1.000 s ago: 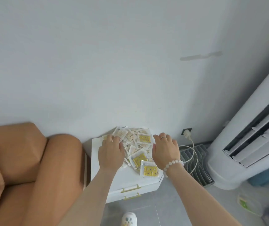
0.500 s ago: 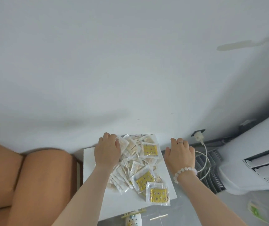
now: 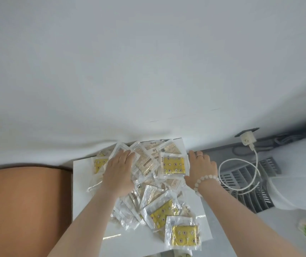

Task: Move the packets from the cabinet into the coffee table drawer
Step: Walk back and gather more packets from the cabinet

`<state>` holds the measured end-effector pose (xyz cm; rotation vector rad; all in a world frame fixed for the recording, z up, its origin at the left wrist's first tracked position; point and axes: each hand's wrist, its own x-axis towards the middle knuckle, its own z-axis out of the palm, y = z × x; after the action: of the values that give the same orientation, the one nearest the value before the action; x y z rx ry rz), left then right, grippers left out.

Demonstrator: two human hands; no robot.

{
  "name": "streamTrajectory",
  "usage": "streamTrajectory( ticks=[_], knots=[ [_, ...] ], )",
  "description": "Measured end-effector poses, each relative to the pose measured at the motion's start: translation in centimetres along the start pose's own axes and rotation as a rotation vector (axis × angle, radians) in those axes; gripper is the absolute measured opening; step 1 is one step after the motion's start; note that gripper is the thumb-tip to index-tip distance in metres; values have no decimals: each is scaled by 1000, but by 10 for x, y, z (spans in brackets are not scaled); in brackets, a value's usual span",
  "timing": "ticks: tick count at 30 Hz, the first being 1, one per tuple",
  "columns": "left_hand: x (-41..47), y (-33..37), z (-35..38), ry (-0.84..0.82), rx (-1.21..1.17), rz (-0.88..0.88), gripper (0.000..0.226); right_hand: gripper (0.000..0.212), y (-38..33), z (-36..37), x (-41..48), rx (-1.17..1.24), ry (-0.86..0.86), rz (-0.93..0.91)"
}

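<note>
Tan padded sofa arm (image 3: 24, 210): far left, just beside the cabinet, with no part in the task.
White flat-topped cabinet (image 3: 82, 201): stands against the pale wall and carries the whole heap, with a bare strip along its left side.
Clear plastic packets, some with yellow printed cards, some beige (image 3: 154, 197): heaped loose and overlapping on the cabinet top, from the wall edge down to the near edge. None is lifted. The coffee table drawer is not in view.
Left hand (image 3: 119, 175): palm down on the back-left of the heap, fingers straight and laid flat on a clear packet, clasping nothing.
Right hand (image 3: 202, 169): at the heap's right flank, by the cabinet's right edge, just beside a square yellow-card packet (image 3: 173, 165). Its fingers are stretched out and hold nothing that shows.
Deciding relation: the heap lies between the two hands, its long axis running from the wall toward the person. The left hand is on it and the right only beside it, and much of the heap sits nearer the person than either palm.
Likely step: gathering, by my reading, with both hands drawing inward before any lift.
White looped cable (image 3: 241, 182): right of the cabinet, over a grey slatted grille (image 3: 248, 199), well apart from the packets.
</note>
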<state>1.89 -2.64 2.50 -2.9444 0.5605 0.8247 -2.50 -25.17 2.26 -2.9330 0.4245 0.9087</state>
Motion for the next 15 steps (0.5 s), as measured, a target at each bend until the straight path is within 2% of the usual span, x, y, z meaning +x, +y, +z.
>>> streamTrajectory(
  ticks=[3,7,11,15],
  knots=[
    [23,-7,12,-123,275,118,99,88,-1,13,37,146,-55,11],
    [54,-6,13,-126,571,279,95,92,-9,28,71,338,-124,39],
    [79,-9,17,-142,649,381,84,95,-16,41,89,396,-163,60],
    [92,-14,23,-89,669,460,87,96,-17,42,99,352,-178,88]
  ],
)
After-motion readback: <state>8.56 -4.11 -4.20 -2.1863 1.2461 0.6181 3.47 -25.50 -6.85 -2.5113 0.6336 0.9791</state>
